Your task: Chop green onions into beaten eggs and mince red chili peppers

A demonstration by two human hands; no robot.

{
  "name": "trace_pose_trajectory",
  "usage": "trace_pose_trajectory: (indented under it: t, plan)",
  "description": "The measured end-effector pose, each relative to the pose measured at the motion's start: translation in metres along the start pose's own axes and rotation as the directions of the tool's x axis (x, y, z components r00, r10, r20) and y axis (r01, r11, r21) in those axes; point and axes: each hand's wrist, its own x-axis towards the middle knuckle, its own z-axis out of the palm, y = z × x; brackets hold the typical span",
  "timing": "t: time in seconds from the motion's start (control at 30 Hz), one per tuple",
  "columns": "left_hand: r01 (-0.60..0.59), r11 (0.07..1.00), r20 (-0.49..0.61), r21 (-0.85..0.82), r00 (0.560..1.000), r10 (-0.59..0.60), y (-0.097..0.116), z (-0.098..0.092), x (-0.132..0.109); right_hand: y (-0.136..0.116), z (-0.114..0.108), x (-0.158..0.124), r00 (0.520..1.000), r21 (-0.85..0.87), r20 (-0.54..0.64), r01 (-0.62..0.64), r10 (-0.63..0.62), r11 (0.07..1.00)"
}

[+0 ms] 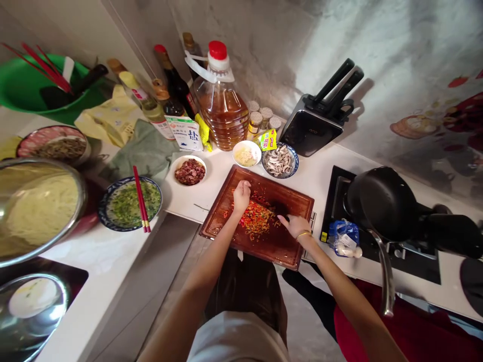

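Observation:
A brown wooden cutting board (219,213) lies at the counter's front edge, with chopped red and green peppers (258,221) heaped in its middle. My right hand (297,227) is closed around the black handle of a knife (288,218) at the right of the heap. The blade is dark and hard to make out against the board. Over the heap's left side, my left hand (241,196) is closed with its fingers curled. What it grips, if anything, is hidden.
Behind the board stand bowls of minced garlic (246,153), sliced mushrooms (279,160) and dark meat (190,171). An oil jug (222,105) and a knife block (313,123) are farther back. Pans (388,201) sit on the stove at right. Red chopsticks (139,198) rest across a bowl.

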Motion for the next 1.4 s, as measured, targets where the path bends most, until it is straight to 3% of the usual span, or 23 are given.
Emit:
trace_pose_trajectory:
  t: [0.13,0.27,0.43,0.63,0.9,1.03,1.17,1.4]
  plan:
    - [-0.023,1.0,0.044,-0.013,0.999,0.024,-0.002,-0.008,0.0,-0.009,0.011,-0.004,1.0,0.02,-0.025,-0.004,0.005,1.0]
    - [0.009,0.998,0.04,-0.059,0.999,-0.007,-0.001,-0.014,0.0,-0.007,0.005,-0.008,0.999,0.077,-0.021,0.029,-0.028,0.997]
    - [0.004,0.998,0.125,0.067,0.992,-0.012,0.002,-0.02,-0.003,-0.003,0.0,-0.004,0.999,0.135,0.01,0.035,-0.037,0.99]
    - [-0.055,0.985,0.057,0.163,0.997,0.047,0.006,-0.027,-0.015,-0.006,0.009,-0.011,0.997,0.223,-0.035,0.077,-0.071,0.972]
    - [-0.03,0.983,0.095,0.18,0.995,0.013,0.004,-0.019,-0.028,-0.003,0.029,-0.03,1.0,0.297,-0.017,0.015,-0.01,0.955]
    - [-0.022,0.985,0.129,0.171,0.992,0.0,0.011,-0.014,-0.027,0.0,0.024,-0.036,1.0,0.322,0.018,-0.012,0.006,0.947]
    - [-0.024,0.991,0.099,0.134,0.995,0.01,0.017,-0.024,-0.026,-0.009,0.017,-0.043,1.0,0.351,-0.024,0.026,-0.019,0.936]
    - [0.006,0.992,0.092,0.13,0.996,-0.018,0.004,-0.039,-0.037,-0.019,0.014,-0.047,0.996,0.292,0.086,-0.006,-0.02,0.956]
